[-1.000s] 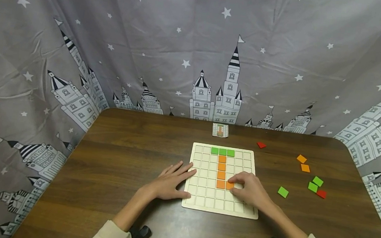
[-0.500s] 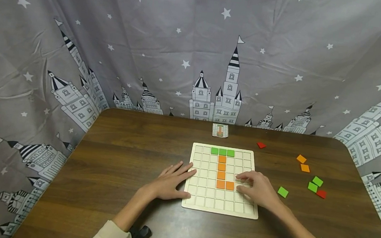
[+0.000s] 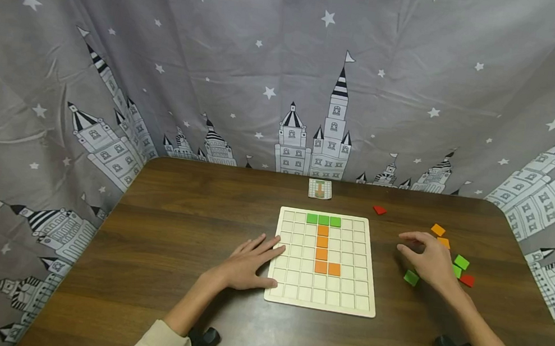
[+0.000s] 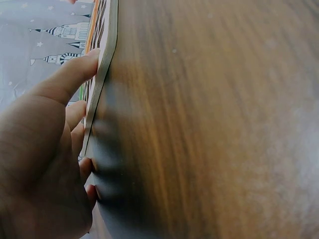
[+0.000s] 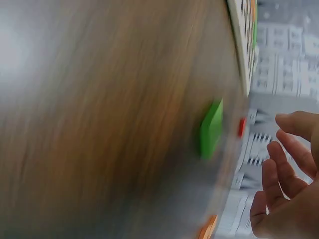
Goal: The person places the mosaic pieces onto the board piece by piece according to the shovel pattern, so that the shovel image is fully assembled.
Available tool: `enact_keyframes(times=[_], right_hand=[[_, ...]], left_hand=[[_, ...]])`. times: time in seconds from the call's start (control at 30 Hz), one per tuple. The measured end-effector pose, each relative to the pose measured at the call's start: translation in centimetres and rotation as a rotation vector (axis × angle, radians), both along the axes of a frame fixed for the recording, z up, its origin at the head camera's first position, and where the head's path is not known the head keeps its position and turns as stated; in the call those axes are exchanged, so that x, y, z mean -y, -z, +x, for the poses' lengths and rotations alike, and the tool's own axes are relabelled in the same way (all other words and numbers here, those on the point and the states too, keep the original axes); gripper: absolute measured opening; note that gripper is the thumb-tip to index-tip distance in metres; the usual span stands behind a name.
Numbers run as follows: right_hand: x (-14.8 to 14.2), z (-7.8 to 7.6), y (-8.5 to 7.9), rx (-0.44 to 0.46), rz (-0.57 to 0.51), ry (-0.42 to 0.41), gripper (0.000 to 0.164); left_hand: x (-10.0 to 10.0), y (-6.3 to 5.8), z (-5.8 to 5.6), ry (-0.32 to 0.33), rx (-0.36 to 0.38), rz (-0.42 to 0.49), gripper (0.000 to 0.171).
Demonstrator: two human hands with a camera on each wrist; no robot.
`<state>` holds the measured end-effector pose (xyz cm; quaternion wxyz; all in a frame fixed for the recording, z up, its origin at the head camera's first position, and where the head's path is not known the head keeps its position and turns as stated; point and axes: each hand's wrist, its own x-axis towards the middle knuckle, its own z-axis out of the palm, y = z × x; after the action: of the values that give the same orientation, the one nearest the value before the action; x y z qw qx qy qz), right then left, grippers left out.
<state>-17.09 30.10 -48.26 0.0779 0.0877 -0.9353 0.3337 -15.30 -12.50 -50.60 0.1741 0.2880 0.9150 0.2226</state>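
Note:
A pale wooden grid board (image 3: 295, 293) lies on the table, with three green tiles (image 3: 323, 220) side by side in its top row. Below them a column of orange tiles (image 3: 321, 254) runs down, and one more orange tile (image 3: 334, 269) sits right of the lowest. My left hand (image 3: 247, 266) rests with spread fingers on the board's left edge; in the left wrist view its thumb (image 4: 79, 72) touches the rim. Over the loose tiles at the right hovers my right hand (image 3: 428, 259), holding nothing, thumb and fingers apart. A loose green tile (image 5: 212, 129) shows below it in the right wrist view.
Right of the board lie loose orange tiles (image 3: 437, 230), green tiles (image 3: 461, 262) and a red tile (image 3: 467, 280), some partly hidden by the right hand. Another red piece (image 3: 379, 210) and a small pattern card (image 3: 320, 189) lie near the back edge. A grey curtain (image 3: 249, 51) hangs behind.
My right hand let go of the orange tile right of the column's foot and moved right, off the board, to above the loose tiles. The left hand stayed in place.

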Motion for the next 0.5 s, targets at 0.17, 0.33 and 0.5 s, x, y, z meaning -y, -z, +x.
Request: enact_keyframes(times=[0.17, 0.33, 0.5], right_hand=[[-2.9, -0.4, 0.1, -0.024, 0.01, 0.067, 0.027], [-5.6, -1.0, 0.5, -0.007, 0.055, 0.156, 0.035], [-7.4, -1.5, 1.2, 0.049, 0.125, 0.228, 0.041]], left_hand=[[0.0, 0.1, 0.0, -0.005, -0.003, -0.006, 0.08], [0.0, 0.0, 0.0, -0.004, -0.006, -0.01, 0.08], [0.0, 0.0, 0.1, 0.0, -0.003, -0.012, 0.08]])
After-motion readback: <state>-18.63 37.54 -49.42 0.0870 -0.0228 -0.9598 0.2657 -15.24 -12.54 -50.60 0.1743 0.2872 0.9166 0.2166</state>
